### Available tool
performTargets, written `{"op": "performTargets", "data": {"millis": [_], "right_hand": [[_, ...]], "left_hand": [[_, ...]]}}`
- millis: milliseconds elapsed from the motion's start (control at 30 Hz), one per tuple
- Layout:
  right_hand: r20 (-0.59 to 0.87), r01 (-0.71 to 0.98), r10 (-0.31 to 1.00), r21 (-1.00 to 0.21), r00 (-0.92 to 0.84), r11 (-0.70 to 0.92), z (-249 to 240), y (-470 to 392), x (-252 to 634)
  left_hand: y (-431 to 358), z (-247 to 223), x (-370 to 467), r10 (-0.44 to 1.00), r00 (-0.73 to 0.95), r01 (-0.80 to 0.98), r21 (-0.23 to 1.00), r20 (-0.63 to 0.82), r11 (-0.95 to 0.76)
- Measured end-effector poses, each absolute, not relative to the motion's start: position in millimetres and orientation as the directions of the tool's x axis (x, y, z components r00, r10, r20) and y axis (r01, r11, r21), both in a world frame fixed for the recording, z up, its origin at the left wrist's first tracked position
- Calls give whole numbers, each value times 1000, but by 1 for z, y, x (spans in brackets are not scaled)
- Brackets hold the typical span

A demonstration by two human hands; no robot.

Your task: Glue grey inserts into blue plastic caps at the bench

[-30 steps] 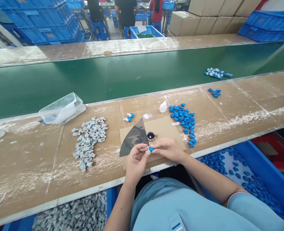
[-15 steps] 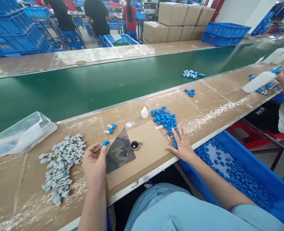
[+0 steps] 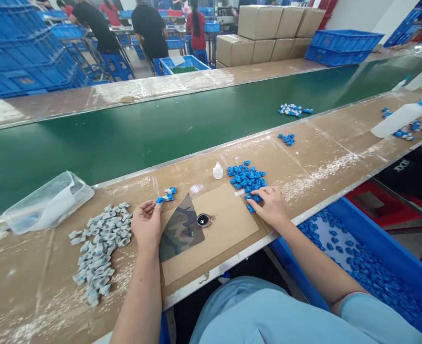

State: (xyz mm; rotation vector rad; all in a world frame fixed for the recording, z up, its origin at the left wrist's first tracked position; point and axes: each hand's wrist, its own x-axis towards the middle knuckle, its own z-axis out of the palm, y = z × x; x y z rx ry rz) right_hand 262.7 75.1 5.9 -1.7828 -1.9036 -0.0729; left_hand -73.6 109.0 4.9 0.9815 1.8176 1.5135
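Head view. Left hand (image 3: 146, 222): thumb and fingers pinching one blue piece (image 3: 160, 200), near two blue-and-white pieces (image 3: 170, 190), beside the camouflage sheet (image 3: 182, 229). Right hand (image 3: 272, 205): curved fingers at the blue heap's (image 3: 247, 177) near end; whether gripping, cannot tell.

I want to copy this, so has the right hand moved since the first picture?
Yes. The right hand has moved right, away from the round black dish on the cardboard, to the blue pieces.
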Motion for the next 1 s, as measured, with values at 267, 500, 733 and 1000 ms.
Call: {"op": "performTargets", "data": {"millis": [267, 500, 733, 1000], "right_hand": [[360, 953, 910, -139, -204, 269, 11, 91, 258], [484, 843, 834, -304, -264, 443, 7, 99, 262], [434, 598, 884, -666, -175, 446, 17, 87, 222], [308, 430, 916, -813, -256, 394, 21, 79, 192]], "left_hand": [[79, 10, -83, 860, -467, 602, 786, 204, 140], [-11, 12, -124, 702, -570, 779, 553, 427, 296], [-31, -1, -144, 735, -565, 804, 451, 374, 388], [-19, -3, -132, 774, -498, 828, 479, 390, 292]]}}
